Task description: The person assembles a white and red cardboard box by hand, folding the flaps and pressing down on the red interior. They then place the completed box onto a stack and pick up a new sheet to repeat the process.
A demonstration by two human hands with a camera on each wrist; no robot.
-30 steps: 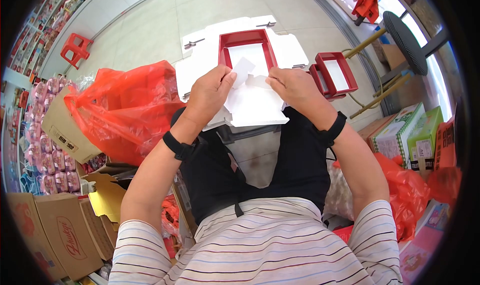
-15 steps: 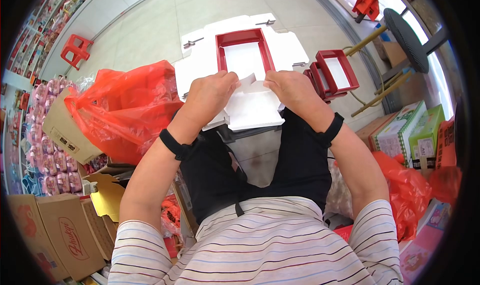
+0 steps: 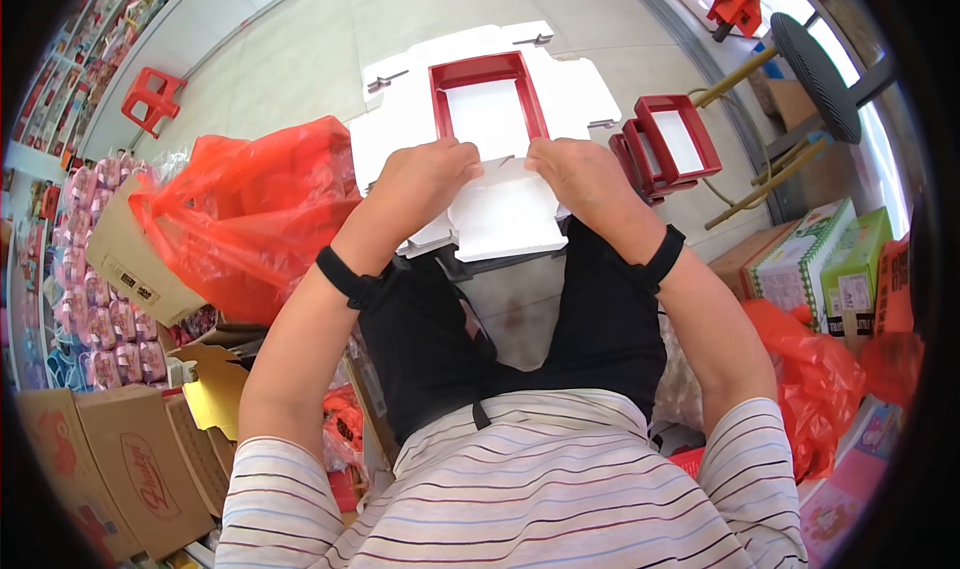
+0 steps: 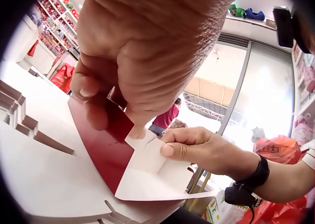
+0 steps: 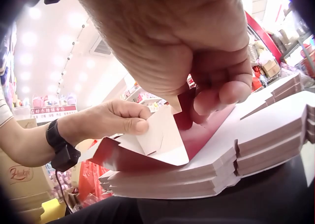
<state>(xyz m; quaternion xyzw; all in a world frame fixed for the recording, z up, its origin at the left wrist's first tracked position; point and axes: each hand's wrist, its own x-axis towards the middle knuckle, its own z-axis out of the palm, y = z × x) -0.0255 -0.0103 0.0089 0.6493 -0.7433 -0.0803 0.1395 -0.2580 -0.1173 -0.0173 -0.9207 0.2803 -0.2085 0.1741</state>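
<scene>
A red-walled cardboard box with a white inside (image 3: 487, 109) lies on a stack of flat white cardboard sheets (image 3: 395, 134). Its near end is a white flap (image 3: 508, 219), unfolded toward the person's lap. My left hand (image 3: 425, 177) pinches the left side of the box's near end, and my right hand (image 3: 580, 174) pinches the right side. In the left wrist view, the right hand's thumb and fingers (image 4: 209, 152) grip a white flap beside the red outer face (image 4: 106, 140). The right wrist view shows the left hand (image 5: 110, 120) pinching a white tab (image 5: 160, 135).
Small red boxes with white insides (image 3: 678, 144) stand right of the stack. A red plastic bag (image 3: 265, 199) bulges at the left, above brown cartons (image 3: 140, 459). A red stool (image 3: 152, 99) is at the far left, and a dark round-seated stool (image 3: 815, 79) at the right.
The loose white flaps between my hands have gone down toward the box's near end. Both hands have moved slightly lower and keep their pinch. The small red boxes appear a little shifted.
</scene>
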